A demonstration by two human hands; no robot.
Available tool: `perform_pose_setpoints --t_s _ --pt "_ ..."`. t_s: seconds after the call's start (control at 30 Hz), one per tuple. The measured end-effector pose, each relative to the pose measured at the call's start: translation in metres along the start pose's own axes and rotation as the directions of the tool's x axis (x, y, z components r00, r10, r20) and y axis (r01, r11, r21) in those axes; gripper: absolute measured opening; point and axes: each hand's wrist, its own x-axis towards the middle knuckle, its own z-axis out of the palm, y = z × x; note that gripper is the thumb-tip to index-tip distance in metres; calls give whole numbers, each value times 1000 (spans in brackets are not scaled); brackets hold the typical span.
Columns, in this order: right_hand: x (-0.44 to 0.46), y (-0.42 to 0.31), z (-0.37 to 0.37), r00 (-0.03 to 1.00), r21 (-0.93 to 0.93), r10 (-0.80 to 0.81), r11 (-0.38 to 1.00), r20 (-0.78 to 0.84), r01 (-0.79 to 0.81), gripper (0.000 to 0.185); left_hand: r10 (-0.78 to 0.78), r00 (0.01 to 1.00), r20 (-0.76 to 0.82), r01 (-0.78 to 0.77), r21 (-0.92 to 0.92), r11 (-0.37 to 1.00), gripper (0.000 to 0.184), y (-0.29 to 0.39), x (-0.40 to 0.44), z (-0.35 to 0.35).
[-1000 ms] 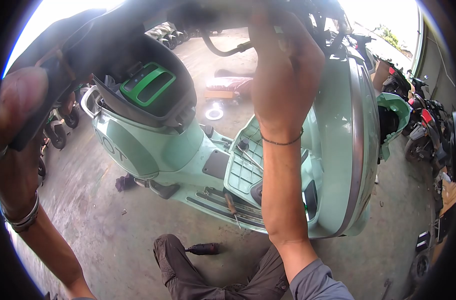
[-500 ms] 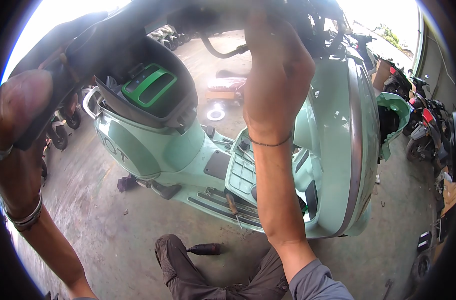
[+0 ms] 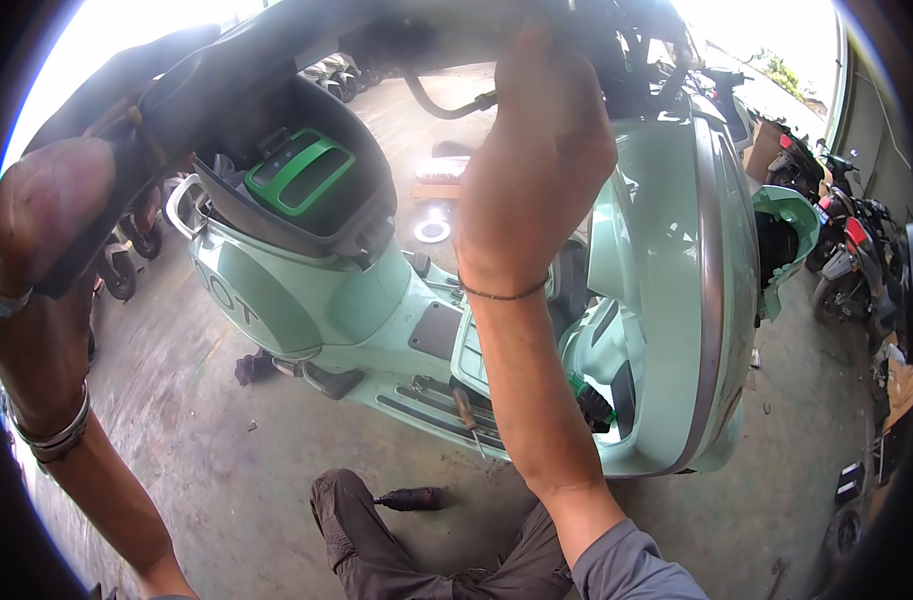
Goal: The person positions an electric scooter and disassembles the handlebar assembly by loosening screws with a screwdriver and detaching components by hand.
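Below, between the hands, lettering [image 3: 225, 293] ending "OT" marks a mint scooter [image 3: 372, 305]. Left hand [image 3: 39, 335]: gripping a dark part [image 3: 207, 85]; right hand [image 3: 537, 190]: hold cannot be told.

Held part [image 3: 267, 45] is showing blackish grey; scooter [image 3: 372, 312] is showing mint green, its lettering [image 3: 227, 295] running darker; slotted frame [image 3: 302, 172] is showing bright green; trousers [image 3: 362, 540] are showing brown-grey.

Grey floor [image 3: 217, 470] (stained in patches), drab wall [image 3: 870, 130] at far right, glaring daylight [image 3: 767, 22] beyond.
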Motion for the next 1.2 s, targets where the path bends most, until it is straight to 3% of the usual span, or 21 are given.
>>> perform_pose_setpoints --t_s 0.1,0.17,0.27,0.6,0.67,0.9,1.0,1.07,1.2 --pt "-2 2 0 993 -31 113 993 -38 -114 20 -7 1000 -8 7 -4 1000 108 -1 0 -5" --pt "2 6 0 998 -31 -60 998 1 60 18 -14 1000 -12 14 1 1000 108 0 -1 -8" --pt "7 10 -4 991 -81 -129 988 36 132 18 -27 999 -22 27 0 1000 109 1 -2 -14" --pt "3 10 0 994 -28 -106 994 -1 106 25 -49 998 -36 48 -10 999 110 2 -5 -25" --pt "0 5 -4 994 -135 64 989 84 -53 28 -52 998 -37 52 -10 999 110 3 -6 -27" --pt "1 3 -2 995 -168 48 985 88 -33 30 -60 998 -38 59 -17 998 110 4 -8 -29" --pt "2 6 0 997 -44 -78 996 12 78 29 -60 998 -36 60 -16 998 111 4 -9 -31" --pt "1 -2 -5 992 -102 126 987 26 -123 28 -62 998 -33 62 -16 998 111 4 -10 -32" --pt "1 -7 -5 986 -59 167 984 2 -167 26 -64 997 -36 63 -17 998 111 6 -13 -35"
